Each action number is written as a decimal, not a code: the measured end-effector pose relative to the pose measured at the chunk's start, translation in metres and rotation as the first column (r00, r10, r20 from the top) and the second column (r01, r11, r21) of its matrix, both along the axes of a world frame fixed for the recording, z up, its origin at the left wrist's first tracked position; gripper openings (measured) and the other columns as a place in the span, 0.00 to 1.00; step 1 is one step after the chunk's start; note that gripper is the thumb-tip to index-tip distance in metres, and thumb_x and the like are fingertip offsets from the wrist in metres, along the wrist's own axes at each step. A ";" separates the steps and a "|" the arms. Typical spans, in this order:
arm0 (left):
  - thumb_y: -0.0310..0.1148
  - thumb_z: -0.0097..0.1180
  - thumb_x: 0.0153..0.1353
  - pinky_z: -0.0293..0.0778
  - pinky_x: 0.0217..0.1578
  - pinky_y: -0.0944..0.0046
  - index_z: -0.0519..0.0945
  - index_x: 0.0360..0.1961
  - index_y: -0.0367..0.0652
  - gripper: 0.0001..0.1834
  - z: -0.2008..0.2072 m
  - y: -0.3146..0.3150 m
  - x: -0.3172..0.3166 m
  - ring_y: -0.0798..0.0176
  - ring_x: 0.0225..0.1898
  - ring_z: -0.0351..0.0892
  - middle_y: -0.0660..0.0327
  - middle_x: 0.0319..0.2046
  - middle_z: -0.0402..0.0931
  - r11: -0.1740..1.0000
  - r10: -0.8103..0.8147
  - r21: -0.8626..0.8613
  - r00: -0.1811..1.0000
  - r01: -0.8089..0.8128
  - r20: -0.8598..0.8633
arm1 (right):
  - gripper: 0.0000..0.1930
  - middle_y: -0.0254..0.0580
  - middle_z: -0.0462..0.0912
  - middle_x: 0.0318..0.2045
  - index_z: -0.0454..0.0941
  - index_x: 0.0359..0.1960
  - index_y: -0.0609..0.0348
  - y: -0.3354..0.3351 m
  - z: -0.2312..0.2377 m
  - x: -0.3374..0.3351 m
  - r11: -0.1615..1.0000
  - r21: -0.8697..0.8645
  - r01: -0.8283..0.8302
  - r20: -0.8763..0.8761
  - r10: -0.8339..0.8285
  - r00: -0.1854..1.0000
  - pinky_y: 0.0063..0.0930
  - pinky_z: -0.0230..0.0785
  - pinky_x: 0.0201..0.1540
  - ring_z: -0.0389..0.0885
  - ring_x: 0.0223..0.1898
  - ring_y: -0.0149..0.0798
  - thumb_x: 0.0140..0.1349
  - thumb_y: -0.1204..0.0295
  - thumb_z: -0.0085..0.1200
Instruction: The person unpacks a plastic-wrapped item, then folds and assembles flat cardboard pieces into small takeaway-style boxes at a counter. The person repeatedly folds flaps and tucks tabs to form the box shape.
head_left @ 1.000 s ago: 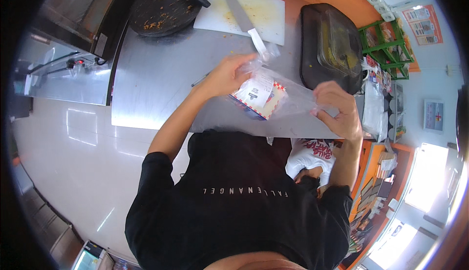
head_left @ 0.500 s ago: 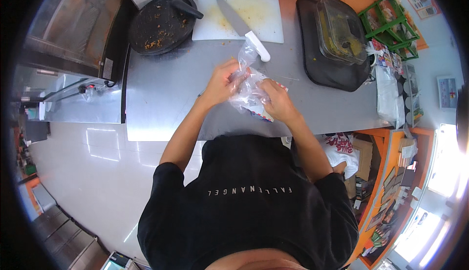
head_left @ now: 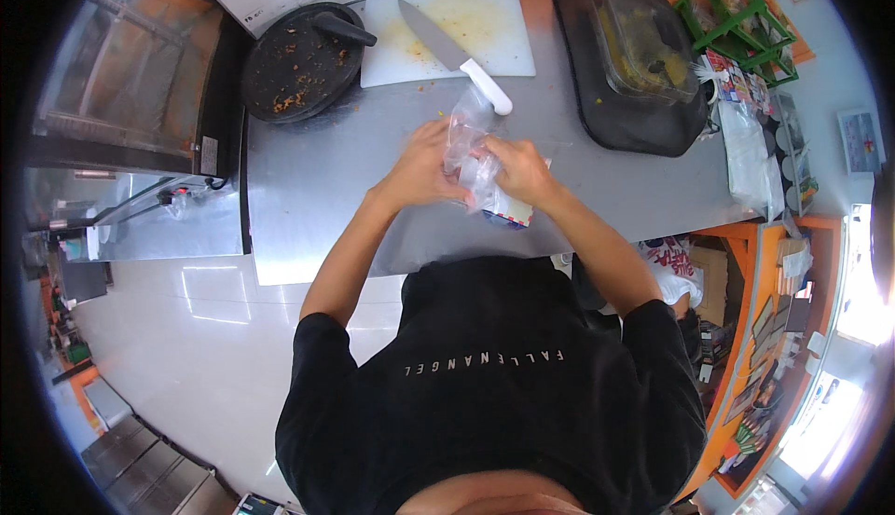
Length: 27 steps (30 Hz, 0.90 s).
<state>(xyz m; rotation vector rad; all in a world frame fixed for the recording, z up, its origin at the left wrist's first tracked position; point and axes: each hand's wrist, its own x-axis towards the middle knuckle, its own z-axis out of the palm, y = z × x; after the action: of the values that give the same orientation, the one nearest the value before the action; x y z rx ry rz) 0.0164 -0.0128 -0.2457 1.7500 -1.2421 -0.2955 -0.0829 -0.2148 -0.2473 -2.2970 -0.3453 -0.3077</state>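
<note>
A clear plastic bag (head_left: 480, 175) is bunched up between my two hands above the steel worktop. My left hand (head_left: 424, 165) is closed on its left side, with part of the thin film standing up past the fingers. From the right, my right hand (head_left: 522, 172) pinches the bag near its middle. Under the bag lies a small box (head_left: 511, 212) with a striped red and blue edge, mostly covered by hands and plastic. Just beyond the bag is the white handle of a knife (head_left: 487, 86), whose blade rests on a stained white cutting board (head_left: 508, 35).
A round dark pan (head_left: 303, 68) with crumbs stands at the far left. On the right, a black tray (head_left: 597, 128) bears a clear lidded container (head_left: 648, 49). Behind it is a green rack (head_left: 736, 21). A glass-fronted appliance (head_left: 130, 68) borders the worktop (head_left: 308, 198) on the left.
My right hand has moved in toward the left one and the bag is bunched tighter between them. More of the striped box shows below. The whole view has shifted slightly.
</note>
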 end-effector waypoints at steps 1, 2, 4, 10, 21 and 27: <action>0.48 0.76 0.44 0.61 0.64 0.45 0.75 0.61 0.43 0.42 0.003 -0.004 0.000 0.45 0.63 0.69 0.49 0.58 0.74 0.996 -0.045 0.080 0.988 0.034 0.148 | 0.16 0.53 0.83 0.36 0.79 0.42 0.62 0.001 -0.002 0.000 1.000 0.008 0.003 0.001 -0.003 1.000 0.45 0.76 0.39 0.83 0.38 0.57 0.48 0.81 0.58; 0.49 0.76 0.43 0.57 0.68 0.43 0.74 0.62 0.43 0.45 0.004 -0.006 0.000 0.44 0.66 0.66 0.49 0.61 0.73 0.985 -0.101 0.162 0.952 0.055 0.289 | 0.14 0.51 0.83 0.35 0.79 0.40 0.61 0.001 -0.007 0.001 1.000 0.016 0.007 0.002 -0.007 1.000 0.45 0.76 0.39 0.83 0.38 0.56 0.48 0.80 0.59; 0.51 0.75 0.42 0.50 0.71 0.42 0.76 0.60 0.47 0.43 0.004 -0.010 0.003 0.44 0.71 0.59 0.54 0.65 0.70 0.978 -0.143 0.185 0.964 0.102 0.224 | 0.12 0.47 0.84 0.33 0.80 0.37 0.59 0.001 -0.002 0.005 0.998 -0.068 -0.017 0.161 0.027 0.987 0.43 0.76 0.39 0.84 0.38 0.51 0.48 0.76 0.61; 0.48 0.72 0.48 0.51 0.71 0.42 0.78 0.58 0.51 0.35 -0.020 -0.009 0.012 0.46 0.69 0.62 0.55 0.62 0.73 0.968 -0.212 0.212 0.881 0.131 0.422 | 0.10 0.37 0.84 0.33 0.79 0.30 0.54 0.005 0.017 0.025 0.816 -0.561 -0.138 0.411 0.420 0.809 0.31 0.74 0.41 0.85 0.40 0.38 0.50 0.63 0.60; 0.48 0.62 0.59 0.62 0.63 0.42 0.81 0.54 0.52 0.23 0.015 -0.040 0.007 0.50 0.59 0.73 0.59 0.54 0.80 0.880 -0.150 0.458 0.989 0.130 0.007 | 0.11 0.39 0.85 0.25 0.85 0.27 0.54 0.016 0.032 0.069 0.645 -0.685 -0.339 0.138 0.572 0.808 0.37 0.76 0.33 0.86 0.31 0.42 0.49 0.60 0.58; 0.46 0.60 0.62 0.65 0.60 0.44 0.81 0.53 0.50 0.21 -0.009 -0.036 0.010 0.51 0.57 0.74 0.59 0.55 0.79 0.872 -0.090 0.479 0.995 0.097 -0.038 | 0.16 0.43 0.85 0.25 0.85 0.28 0.55 0.025 0.054 0.061 0.697 -0.619 -0.363 -0.038 0.435 0.899 0.40 0.76 0.32 0.85 0.28 0.49 0.48 0.55 0.61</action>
<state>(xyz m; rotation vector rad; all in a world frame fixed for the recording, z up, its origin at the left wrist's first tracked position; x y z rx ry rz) 0.0264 -0.0484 -0.2551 2.1007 -1.3218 -0.7259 -0.0223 -0.1894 -0.1935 -2.7445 -1.1394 -0.0997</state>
